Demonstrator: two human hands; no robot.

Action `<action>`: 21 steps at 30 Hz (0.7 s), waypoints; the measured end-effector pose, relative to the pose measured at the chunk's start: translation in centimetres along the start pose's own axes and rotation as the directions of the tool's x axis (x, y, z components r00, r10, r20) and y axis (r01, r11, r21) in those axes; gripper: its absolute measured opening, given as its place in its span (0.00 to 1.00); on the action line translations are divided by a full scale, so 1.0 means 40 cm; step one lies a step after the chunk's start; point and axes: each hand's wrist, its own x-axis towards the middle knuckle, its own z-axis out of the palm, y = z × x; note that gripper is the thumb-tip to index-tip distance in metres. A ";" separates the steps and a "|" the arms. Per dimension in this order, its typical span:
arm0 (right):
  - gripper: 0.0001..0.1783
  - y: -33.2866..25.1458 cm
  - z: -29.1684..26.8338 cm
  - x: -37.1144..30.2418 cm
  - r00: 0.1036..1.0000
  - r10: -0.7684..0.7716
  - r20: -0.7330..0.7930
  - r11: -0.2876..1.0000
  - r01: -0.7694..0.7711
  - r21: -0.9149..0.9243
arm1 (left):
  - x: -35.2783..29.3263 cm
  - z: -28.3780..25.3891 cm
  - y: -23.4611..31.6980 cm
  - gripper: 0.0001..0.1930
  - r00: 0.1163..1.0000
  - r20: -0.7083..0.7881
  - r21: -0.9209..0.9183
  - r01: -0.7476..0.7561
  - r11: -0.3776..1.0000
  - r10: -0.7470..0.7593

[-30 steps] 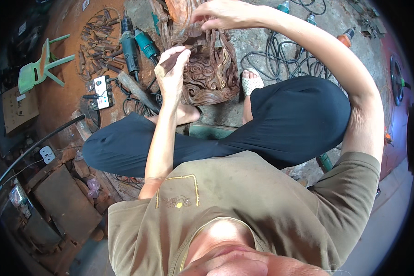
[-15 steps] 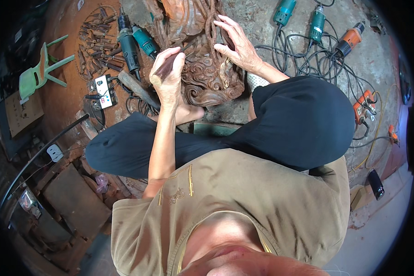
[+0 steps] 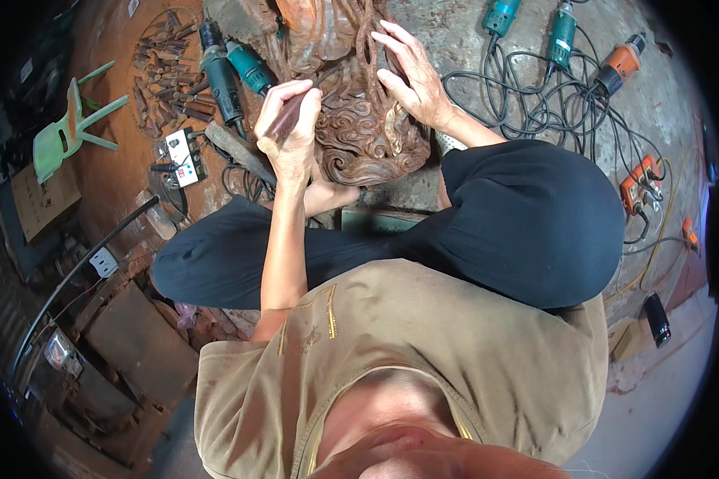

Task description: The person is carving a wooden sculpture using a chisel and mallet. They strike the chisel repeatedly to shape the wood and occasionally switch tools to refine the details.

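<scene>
Dusty workshop floor (image 3: 471,68) all round, greyish to the right and reddish with dust to the left. Left hand (image 3: 286,132) first: its grip is folded snugly around a reddish-brown handle (image 3: 286,118), butt end poking out toward the wrist. Whatever's at the working end is too dark and small for me to make out. Right hand (image 3: 415,86) is spread, thumb well away from the fingers, laid against a dark wood carving (image 3: 371,144) full of deep curls. Can't tell how hard it's pressing.

That carving sits between the person's feet, up toward the floor's far edge, with a lighter orange-brown section at the far end. One bare foot (image 3: 331,195) is just beside its near left corner. Dark trousers (image 3: 527,223) are spread wide on both sides.

Further out to the left, two teal power tools (image 3: 222,84) lie side by side, then a heap of wooden-handled pieces (image 3: 172,80) and a white control box (image 3: 184,158). Near the floor's left edge is a pale green plastic chair (image 3: 60,136). Over by the far right corner, two more teal tools and an orange-and-black one (image 3: 621,64) lie among tangled black cables (image 3: 527,100), and an orange power strip (image 3: 639,184) sits nearer the right edge.
</scene>
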 end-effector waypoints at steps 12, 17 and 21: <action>0.31 0.002 -0.004 -0.001 1.000 -0.004 -0.012 1.000 0.004 -0.028 | 0.006 -0.020 0.003 0.07 0.997 0.080 0.075 -0.011 0.997 0.005; 0.32 0.006 -0.012 -0.007 1.000 0.024 -0.005 0.999 -0.024 -0.048 | 0.014 -0.062 0.020 0.07 0.964 0.169 0.039 0.202 0.979 -0.206; 0.32 0.003 -0.004 -0.001 1.000 0.017 0.002 0.999 -0.017 -0.028 | 0.003 -0.022 0.011 0.06 0.997 0.030 0.009 -0.071 0.997 0.071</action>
